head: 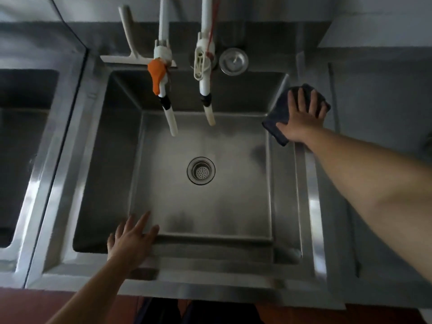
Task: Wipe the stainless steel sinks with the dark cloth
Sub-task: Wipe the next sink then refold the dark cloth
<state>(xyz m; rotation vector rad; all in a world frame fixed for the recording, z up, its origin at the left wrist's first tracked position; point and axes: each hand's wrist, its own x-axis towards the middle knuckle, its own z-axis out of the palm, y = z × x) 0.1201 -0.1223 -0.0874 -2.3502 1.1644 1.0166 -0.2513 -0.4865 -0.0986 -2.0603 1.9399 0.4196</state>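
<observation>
A square stainless steel sink (311,206) fills the middle of the head view, with a round drain strainer (201,170) in its floor. My right hand (301,118) lies flat with spread fingers on the dark cloth (273,127), pressing it against the sink's far right rim and upper wall. My left hand (131,239) hovers or rests with straight fingers at the sink's near left edge, holding nothing. A second sink (30,178) lies to the left, partly out of view.
Two white taps hang over the sink from the back: one with an orange handle (157,77) and one plain white (203,66). A white squeegee (131,52) and a round metal plug (233,60) sit on the back ledge. A steel counter (378,94) extends right.
</observation>
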